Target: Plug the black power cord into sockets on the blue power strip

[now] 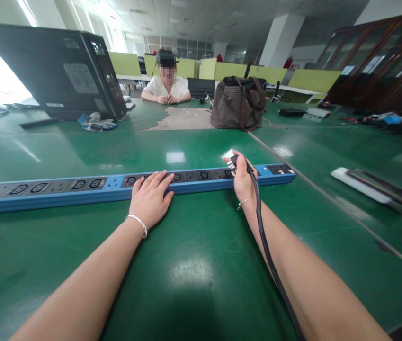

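A long blue power strip (208, 183) with black socket panels lies across the green table. My left hand (152, 196) rests flat on its middle part, fingers spread over several sockets. My right hand (244, 176) is closed around a black power plug (235, 163) with metal prongs, held over the strip's right portion. The plug's black cable (263, 232) runs down along my right forearm toward the lower edge. Part of the plug is hidden by my fingers, and whether it touches the strip I cannot tell.
Across the green table (193, 265) sits a person (165, 85) with hands together. A black computer case (55, 71) and gloves (96, 122) stand back left. A brown bag (238, 104) is back centre. At right lies a white and black bar-shaped object (360, 184).
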Motion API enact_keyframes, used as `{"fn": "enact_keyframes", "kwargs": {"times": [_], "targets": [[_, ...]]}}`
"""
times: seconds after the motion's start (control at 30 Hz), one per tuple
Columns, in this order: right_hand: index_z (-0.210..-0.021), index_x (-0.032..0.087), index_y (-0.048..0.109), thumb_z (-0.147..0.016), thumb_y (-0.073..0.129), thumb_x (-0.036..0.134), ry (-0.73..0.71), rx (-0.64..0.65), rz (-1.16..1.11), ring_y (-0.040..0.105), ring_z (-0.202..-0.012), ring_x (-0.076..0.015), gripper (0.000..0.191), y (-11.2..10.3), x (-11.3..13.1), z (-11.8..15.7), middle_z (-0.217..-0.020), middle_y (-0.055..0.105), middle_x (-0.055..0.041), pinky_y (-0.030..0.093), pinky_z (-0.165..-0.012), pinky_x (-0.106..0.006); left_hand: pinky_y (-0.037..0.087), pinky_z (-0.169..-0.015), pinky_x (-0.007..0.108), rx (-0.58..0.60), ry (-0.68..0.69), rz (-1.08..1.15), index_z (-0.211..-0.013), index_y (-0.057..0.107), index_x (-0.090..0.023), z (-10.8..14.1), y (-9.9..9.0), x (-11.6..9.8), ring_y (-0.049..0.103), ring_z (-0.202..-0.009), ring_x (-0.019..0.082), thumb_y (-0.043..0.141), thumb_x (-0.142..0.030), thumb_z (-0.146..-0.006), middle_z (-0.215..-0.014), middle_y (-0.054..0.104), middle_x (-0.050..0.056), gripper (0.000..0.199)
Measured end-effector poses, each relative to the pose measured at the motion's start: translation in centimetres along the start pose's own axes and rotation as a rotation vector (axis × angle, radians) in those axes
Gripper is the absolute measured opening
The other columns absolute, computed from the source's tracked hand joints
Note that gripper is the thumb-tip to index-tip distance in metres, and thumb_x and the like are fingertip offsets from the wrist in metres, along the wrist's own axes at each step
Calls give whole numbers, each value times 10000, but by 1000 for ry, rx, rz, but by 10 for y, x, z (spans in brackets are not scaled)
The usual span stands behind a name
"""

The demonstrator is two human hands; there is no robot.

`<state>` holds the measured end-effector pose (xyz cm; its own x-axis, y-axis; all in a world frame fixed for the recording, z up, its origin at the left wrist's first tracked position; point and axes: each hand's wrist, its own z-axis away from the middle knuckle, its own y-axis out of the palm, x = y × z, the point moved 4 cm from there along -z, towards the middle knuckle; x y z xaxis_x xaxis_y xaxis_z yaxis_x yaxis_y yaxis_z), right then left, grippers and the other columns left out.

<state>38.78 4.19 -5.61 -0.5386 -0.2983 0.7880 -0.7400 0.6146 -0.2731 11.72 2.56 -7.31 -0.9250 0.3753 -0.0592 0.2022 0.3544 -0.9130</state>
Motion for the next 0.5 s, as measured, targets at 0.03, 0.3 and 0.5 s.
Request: {"fn": "enact_keyframes", "kwargs": {"times": [0.03,0.3,0.5], "targets": [[-1184,173,623,-935,303,592,23,15,-14,665,-993,-222,583,-6,-7,-6,-980,740,-111,497,-892,-386,229,-1134,461,-3,5,-2,-1385,471,-285,0,0,0,408,-1357,233,405,-373,-923,-1468,474,33,475],[-967,193,578,-823,462,644,115,-148,108,650,-908,-219,487,-62,-52,-31,-899,724,-74,464,-874,-388,250,-1126,461,-18,21,-10,-1383,479,-268,0,-1,-1,427,-1342,235,420,-329,-913,-1463,479,27,477],[-779,211,567,-746,520,672,86,-131,318,598,-736,-214,464,-68,-50,-25,-714,647,-26,463,-763,-353,250,-1127,454,-23,16,-16,-1381,483,-276,0,0,0,431,-1338,234,409,-328,-912,-1460,483,25,477]]}}
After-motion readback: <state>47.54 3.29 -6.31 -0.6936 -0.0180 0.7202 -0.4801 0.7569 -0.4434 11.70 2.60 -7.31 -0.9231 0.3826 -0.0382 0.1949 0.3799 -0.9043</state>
